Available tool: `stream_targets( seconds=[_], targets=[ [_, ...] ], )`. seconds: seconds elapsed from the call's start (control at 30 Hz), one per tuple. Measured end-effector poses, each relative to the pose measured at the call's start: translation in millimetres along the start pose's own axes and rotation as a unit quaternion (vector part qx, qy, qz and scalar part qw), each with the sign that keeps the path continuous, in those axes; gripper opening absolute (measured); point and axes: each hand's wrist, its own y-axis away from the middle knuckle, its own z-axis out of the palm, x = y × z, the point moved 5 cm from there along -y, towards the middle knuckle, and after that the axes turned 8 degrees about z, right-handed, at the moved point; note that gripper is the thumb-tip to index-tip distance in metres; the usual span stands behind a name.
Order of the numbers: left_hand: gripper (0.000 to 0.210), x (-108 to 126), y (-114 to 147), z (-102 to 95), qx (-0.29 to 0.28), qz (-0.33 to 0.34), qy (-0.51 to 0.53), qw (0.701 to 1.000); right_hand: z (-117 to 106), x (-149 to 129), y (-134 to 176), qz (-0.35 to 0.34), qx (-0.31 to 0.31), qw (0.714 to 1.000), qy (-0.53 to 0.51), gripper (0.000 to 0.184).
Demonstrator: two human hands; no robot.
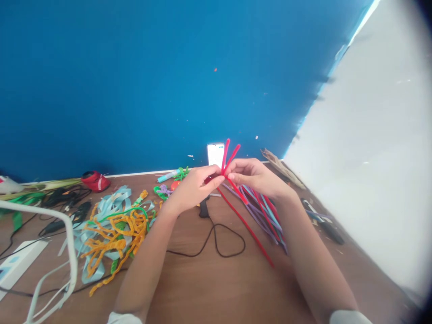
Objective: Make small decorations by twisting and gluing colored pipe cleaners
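Red pipe cleaners (231, 155) cross between my two hands, held up above the table. Two ends stick up past the fingertips and others hang down to the right. My left hand (201, 183) pinches them from the left, thumb against the fingers. From the right, my right hand (251, 176) pinches the same crossing, its fingertips close to the left ones. One long red pipe cleaner (248, 227) slants down toward the table. Under my right wrist lies a bundle of purple, light blue and red pipe cleaners (266, 211), partly hidden by the arm.
A lit phone (215, 154) leans on the blue wall. Orange twisted pipe cleaners (118, 238) and light blue ribbon (96, 270) pile at left, near a white power strip (20, 265) and a white curved frame (71, 247). A black cable (216, 229) loops mid-table. Dark-handled tools (327, 225) lie at right.
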Motion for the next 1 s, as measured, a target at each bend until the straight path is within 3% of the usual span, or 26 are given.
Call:
stream_targets(
  seconds=[0.33,0.7,0.8,0.93,1.0],
  targets=[
    [0.027,6.2,-0.6,8.5,0.039,0.009,0.02,0.999,-0.4,-1.4,-0.1,-0.034,-0.015,0.999,-0.024,0.026],
    [0.021,10.3,-0.9,-7.0,0.108,0.031,-0.03,0.993,2.5,-4.1,-0.9,0.002,0.012,0.997,0.07,0.035],
    [0.018,7.6,0.0,-12.1,0.131,0.031,-0.069,0.989,-3.5,5.9,-4.0,0.045,0.059,0.997,0.013,0.034],
    [0.013,3.2,0.4,-13.3,0.142,0.027,-0.088,0.985,-20.9,23.6,-7.9,0.097,0.189,0.973,-0.087,0.038],
    [0.011,2.9,-0.3,-12.5,0.145,0.034,-0.085,0.985,-22.2,27.2,-9.3,0.109,0.184,0.967,-0.138,0.036]
  ],
)
